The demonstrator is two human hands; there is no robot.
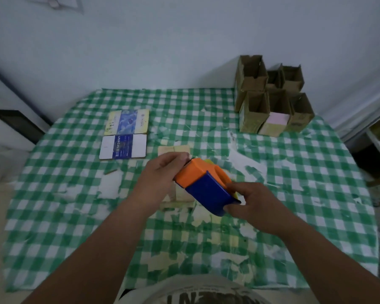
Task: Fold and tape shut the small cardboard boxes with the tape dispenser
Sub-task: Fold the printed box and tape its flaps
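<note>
Tape dispenser [203, 185] long axis diagonal, orange nose up-left; both hands' fingers curled on it.

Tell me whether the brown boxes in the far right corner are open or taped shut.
Open. The brown boxes stand upright with their top flaps raised and dark interiors showing; no tape is visible across the tops.

Both forearms reach fwd over the table, bare. Left hand [162, 174] sits palm-down, fingers curled, tips pinching at the dispenser's [203, 185] orange front end. Right hand [253, 204] grips its blue rear — fingers wrapped round, wrist angled inward.
</note>
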